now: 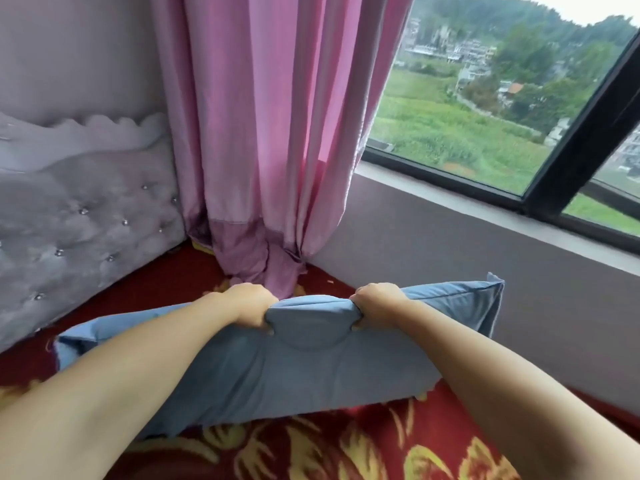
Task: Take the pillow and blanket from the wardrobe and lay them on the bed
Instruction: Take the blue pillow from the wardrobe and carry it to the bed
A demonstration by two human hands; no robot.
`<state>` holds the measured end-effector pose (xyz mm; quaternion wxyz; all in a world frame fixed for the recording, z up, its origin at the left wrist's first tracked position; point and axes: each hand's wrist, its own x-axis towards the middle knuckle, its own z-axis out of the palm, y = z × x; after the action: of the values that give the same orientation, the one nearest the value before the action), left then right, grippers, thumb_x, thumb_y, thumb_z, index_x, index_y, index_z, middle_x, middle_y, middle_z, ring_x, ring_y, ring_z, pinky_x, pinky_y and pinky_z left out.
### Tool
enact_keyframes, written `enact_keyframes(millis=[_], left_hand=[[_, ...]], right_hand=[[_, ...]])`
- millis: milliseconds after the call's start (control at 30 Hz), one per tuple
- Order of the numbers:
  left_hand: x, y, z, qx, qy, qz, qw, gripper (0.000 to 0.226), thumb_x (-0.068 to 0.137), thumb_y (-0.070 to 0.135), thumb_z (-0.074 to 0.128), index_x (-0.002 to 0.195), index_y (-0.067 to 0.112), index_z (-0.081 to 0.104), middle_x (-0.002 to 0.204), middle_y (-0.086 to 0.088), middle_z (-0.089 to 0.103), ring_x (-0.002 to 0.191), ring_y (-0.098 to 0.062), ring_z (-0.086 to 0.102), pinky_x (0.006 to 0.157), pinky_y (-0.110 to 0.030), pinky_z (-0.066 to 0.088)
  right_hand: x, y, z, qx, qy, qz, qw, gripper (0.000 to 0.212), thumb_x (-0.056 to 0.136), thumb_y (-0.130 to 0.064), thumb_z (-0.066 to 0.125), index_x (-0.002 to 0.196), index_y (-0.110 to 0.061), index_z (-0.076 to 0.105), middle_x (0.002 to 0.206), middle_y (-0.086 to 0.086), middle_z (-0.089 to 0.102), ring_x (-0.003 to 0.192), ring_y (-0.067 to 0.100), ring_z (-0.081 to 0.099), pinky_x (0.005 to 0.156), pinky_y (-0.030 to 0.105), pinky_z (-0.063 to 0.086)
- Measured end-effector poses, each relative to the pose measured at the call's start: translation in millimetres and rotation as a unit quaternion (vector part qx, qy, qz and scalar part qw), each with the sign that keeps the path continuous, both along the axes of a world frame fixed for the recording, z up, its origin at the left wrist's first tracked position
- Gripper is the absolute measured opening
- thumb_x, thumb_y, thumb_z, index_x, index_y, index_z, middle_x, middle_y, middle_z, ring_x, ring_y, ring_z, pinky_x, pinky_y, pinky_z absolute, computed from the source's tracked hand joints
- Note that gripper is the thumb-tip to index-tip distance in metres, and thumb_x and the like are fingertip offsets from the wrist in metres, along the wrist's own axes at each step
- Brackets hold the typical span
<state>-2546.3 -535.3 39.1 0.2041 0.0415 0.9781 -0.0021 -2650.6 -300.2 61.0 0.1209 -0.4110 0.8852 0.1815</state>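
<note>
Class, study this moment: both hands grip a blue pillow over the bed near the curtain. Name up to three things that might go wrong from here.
1. Both hands, left hand and right hand, pinch only the top edge of the blue pillow, so it may sag or slip as it is set down.
2. The pink curtain bunches on the red bedspread just behind; the pillow might trap its hem.
3. It could end up skewed to the grey headboard.

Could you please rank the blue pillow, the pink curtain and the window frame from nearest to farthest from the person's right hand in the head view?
From the right hand:
1. Blue pillow: gripped by this hand along its top edge.
2. Pink curtain: beyond and to the left, its hem bunched on the bed.
3. Window frame: farthest, up and to the right above the sill.
</note>
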Motion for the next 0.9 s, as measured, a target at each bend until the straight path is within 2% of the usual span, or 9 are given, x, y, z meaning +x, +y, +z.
enact_keyframes(millis=[167, 300, 467, 567, 767, 900], left_hand=[[6.7, -31.8, 9.6, -0.01, -0.002, 0.015, 1.0, 0.034, 0.074, 0.05, 0.064, 0.1, 0.028, 0.062, 0.105, -0.001, 0.07, 0.094, -0.027, 0.065, 0.069, -0.031, 0.047], [17.8, -88.7, 16.6, 0.009, 0.017, 0.041, 0.999, 0.037, 0.071, 0.053, 0.067, 0.101, 0.031, 0.063, 0.103, 0.001, 0.07, 0.093, -0.024, 0.065, 0.063, -0.027, 0.04], [12.8, -181.8, 8.4, 0.023, 0.018, 0.027, 0.999, 0.042, 0.07, 0.055, 0.069, 0.105, 0.032, 0.063, 0.106, 0.001, 0.07, 0.096, -0.023, 0.064, 0.065, -0.027, 0.042], [18.6, -240.8, 2.9, 0.035, 0.025, 0.051, 0.998, 0.041, 0.069, 0.055, 0.068, 0.104, 0.035, 0.063, 0.105, 0.001, 0.07, 0.094, -0.024, 0.065, 0.064, -0.026, 0.041], [34.9, -351.4, -2.5, 0.038, 0.036, 0.114, 0.992, 0.042, 0.069, 0.056, 0.07, 0.103, 0.032, 0.064, 0.107, -0.003, 0.071, 0.096, -0.027, 0.066, 0.072, -0.03, 0.048], [47.2, -377.9, -21.1, 0.057, 0.049, 0.154, 0.985, 0.041, 0.07, 0.055, 0.068, 0.1, 0.027, 0.066, 0.102, -0.004, 0.072, 0.093, -0.026, 0.066, 0.078, -0.035, 0.054]], right_hand=[[-1.1, -36.7, 3.6, 0.002, 0.01, 0.024, 1.0, 0.028, 0.087, -0.037, 0.057, 0.111, -0.024, 0.061, 0.116, -0.001, 0.063, 0.108, 0.024, 0.061, 0.075, 0.032, 0.043], [7.9, -94.9, 20.3, -0.004, 0.023, 0.039, 0.999, 0.038, 0.083, -0.048, 0.06, 0.111, -0.022, 0.061, 0.116, 0.0, 0.063, 0.108, 0.025, 0.061, 0.073, 0.031, 0.041], [7.8, -187.9, 24.1, 0.021, 0.027, 0.014, 0.999, 0.046, 0.081, -0.051, 0.064, 0.114, -0.02, 0.062, 0.117, 0.003, 0.065, 0.107, 0.026, 0.062, 0.072, 0.03, 0.043], [4.8, -254.7, 31.9, 0.024, 0.016, 0.015, 0.999, 0.046, 0.08, -0.05, 0.066, 0.114, -0.021, 0.063, 0.117, 0.003, 0.066, 0.106, 0.025, 0.063, 0.076, 0.029, 0.046], [4.7, -375.7, 34.4, 0.009, 0.017, 0.073, 0.997, 0.042, 0.08, -0.05, 0.066, 0.112, -0.024, 0.067, 0.117, 0.002, 0.068, 0.107, 0.024, 0.064, 0.08, 0.031, 0.049], [-6.0, -420.4, 25.5, 0.034, 0.021, 0.122, 0.992, 0.043, 0.078, -0.053, 0.066, 0.112, -0.026, 0.066, 0.115, 0.0, 0.068, 0.108, 0.023, 0.064, 0.078, 0.031, 0.05]])
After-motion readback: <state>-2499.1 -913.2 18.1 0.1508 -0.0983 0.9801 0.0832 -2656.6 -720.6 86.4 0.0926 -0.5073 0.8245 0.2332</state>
